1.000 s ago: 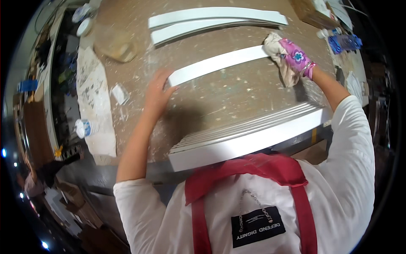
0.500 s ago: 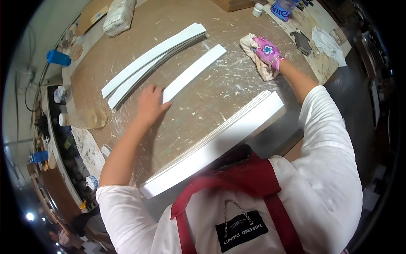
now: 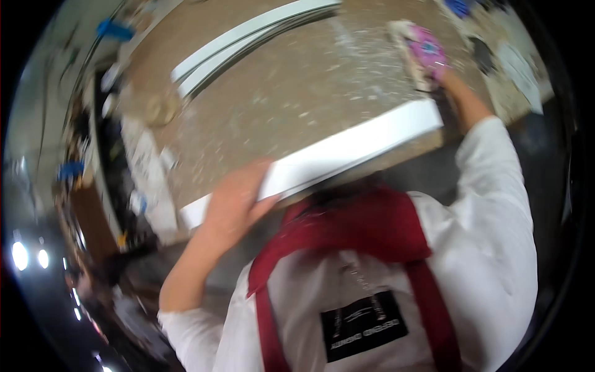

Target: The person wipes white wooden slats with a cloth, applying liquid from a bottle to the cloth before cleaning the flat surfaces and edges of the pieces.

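Long white flat strips (image 3: 353, 142) lie stacked along the near edge of the brown worktable (image 3: 297, 93). My bare left hand (image 3: 235, 201) is closed over the strips left of their middle, fingers on the far side and thumb on the near side. Over at the far right, my right hand (image 3: 429, 49), in a pink flowered glove, grips a bunched cream cloth (image 3: 404, 37) against the tabletop. Farther back sits a second pile of white strips (image 3: 248, 30), slightly fanned at its left end. Motion blurs the picture, so single strips under my left hand are hard to separate.
Beyond the table's left side are a blue container (image 3: 114, 30) and a blurred see-through jar (image 3: 158, 108). On the right lie a dark flat object (image 3: 481, 54) and a crumpled white sheet (image 3: 519, 71). Pale specks and scuffs mark the tabletop.
My left hand has come nearer and down to the front stack; the lone strip it touched mid-table is gone from there. The view has shifted. My right hand still holds the cloth.
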A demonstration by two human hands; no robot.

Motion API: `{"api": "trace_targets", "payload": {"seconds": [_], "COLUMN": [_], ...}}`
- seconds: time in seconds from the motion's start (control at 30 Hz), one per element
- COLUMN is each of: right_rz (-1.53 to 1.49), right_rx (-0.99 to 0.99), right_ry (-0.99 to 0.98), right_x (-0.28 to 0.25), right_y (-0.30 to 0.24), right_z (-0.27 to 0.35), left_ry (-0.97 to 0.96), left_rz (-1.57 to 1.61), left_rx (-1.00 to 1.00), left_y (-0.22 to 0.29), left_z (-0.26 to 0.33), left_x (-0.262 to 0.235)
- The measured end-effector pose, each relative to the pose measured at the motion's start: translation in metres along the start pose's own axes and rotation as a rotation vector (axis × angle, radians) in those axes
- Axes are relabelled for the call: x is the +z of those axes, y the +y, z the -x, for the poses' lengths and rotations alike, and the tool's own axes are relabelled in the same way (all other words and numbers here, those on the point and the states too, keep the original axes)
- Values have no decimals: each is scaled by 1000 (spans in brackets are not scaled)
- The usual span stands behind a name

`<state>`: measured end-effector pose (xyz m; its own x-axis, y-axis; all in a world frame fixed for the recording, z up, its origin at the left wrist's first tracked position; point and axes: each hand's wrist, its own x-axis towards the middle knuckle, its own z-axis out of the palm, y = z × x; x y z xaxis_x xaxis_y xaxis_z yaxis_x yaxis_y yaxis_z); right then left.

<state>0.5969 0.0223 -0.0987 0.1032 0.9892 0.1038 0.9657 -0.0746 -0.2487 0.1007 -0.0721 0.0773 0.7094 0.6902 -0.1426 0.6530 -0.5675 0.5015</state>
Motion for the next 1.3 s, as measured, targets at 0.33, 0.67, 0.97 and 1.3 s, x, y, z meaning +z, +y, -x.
{"api": "trace_targets", "payload": {"seconds": [0.33,0.67,0.97,1.3], "right_rz": [-148,-662,-251,-946], "right_rx": [-100,-595,-1665,-1020], "right_ry": [65,-171,-453,-849], "right_x": [44,-124,-75,-65], "right_y": [76,-181,-440,-461], "right_z": [-26,-25,80,-6], "left_ry": [243,410,657,310], "left_rz": [-178,-166,-1160,53], "left_rx": [-69,236,447,281], "left_y": [15,48,34,34], "left_z": [21,-29,-40,-30], "left_x": [49,64,123,46]}}
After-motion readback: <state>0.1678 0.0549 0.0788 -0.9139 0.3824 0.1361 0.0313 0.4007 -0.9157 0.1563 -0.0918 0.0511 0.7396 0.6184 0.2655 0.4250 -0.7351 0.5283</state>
